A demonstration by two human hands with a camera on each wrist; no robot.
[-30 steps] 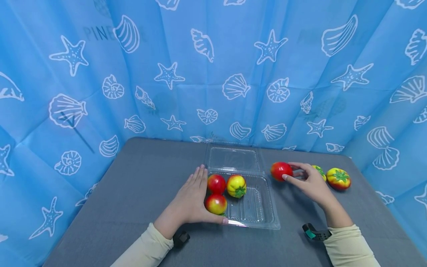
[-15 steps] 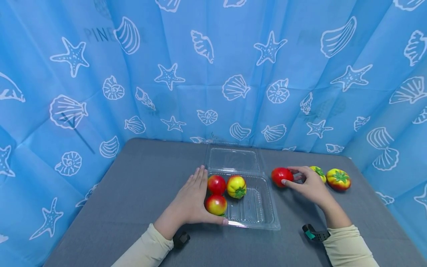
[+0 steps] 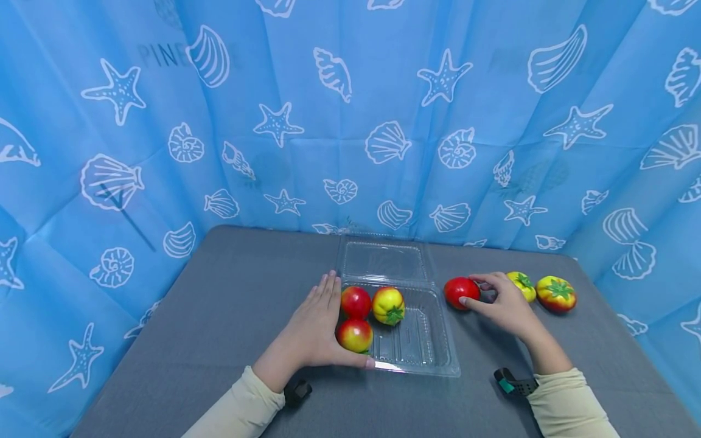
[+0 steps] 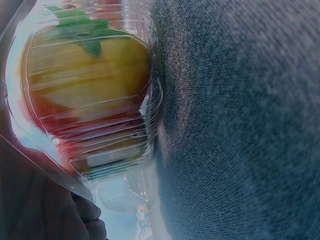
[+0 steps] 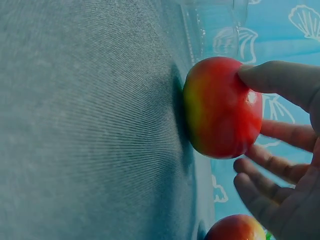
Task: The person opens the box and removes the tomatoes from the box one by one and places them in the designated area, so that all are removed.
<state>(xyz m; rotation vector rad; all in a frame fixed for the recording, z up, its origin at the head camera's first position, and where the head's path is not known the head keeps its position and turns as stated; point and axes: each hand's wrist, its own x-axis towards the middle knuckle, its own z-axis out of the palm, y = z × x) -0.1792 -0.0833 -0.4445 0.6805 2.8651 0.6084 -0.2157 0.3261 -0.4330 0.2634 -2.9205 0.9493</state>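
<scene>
My left hand point(image 3: 312, 325) lies along the left side of a clear plastic clamshell box point(image 3: 453, 356), fingers straight and thumb spread along its near edge. Inside the box are a red fruit point(image 3: 356, 302), a red-yellow fruit point(image 3: 355, 335) and a yellow fruit point(image 3: 388, 306) with green leaves. Through the box wall, the left wrist view shows a yellow-red fruit point(image 4: 90, 75). Right of the box, my right hand point(image 3: 506, 304) pinches another red fruit point(image 5: 222, 107) between thumb and fingertips. That fruit is at the tabletop; whether it touches is unclear.
Two more yellow-red fruits, one nearer my right hand point(image 3: 523, 286) and one farther right point(image 3: 556, 294), lie on the grey-covered table point(image 3: 219, 292). The box's lid point(image 3: 383, 260) is folded back toward the blue shell-print curtain point(image 3: 339, 164).
My right hand has lowered slightly with the red fruit, bringing it a little nearer to me. More of the yellow fruit behind that hand shows. My left hand has stayed in place.
</scene>
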